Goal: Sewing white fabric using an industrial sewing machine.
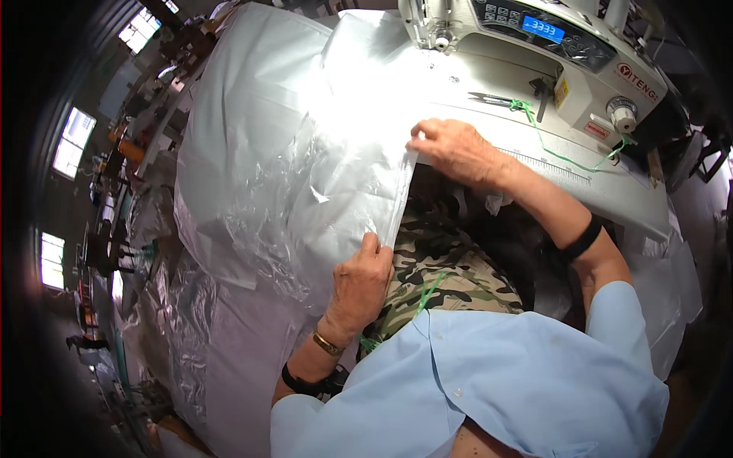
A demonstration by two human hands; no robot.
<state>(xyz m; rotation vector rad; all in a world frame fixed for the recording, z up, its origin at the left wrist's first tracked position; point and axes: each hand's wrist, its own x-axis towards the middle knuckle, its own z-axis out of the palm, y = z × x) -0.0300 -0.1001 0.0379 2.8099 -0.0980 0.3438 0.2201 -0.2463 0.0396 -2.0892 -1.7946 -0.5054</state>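
Observation:
A large sheet of silvery-white plastic fabric [252,137] spreads over the left of the sewing table and hangs down toward my lap. My left hand [363,278] is closed on its near edge, thumb on top, just above my camouflage trousers. Farther up the same edge, my right hand [458,151] pinches the fabric at a corner by the table's front. Between the two hands the folded edge runs fairly straight. The sewing machine [550,53] stands beyond my right hand, its needle area to the right of the fabric's brightly lit far part.
Thread snips [492,99] lie on the machine bed, with green thread [561,156] trailing from them to the handwheel knob. A ruler scale [550,164] runs along the table's front edge. More plastic sheeting [237,343] hangs at lower left. Cluttered benches stand at far left.

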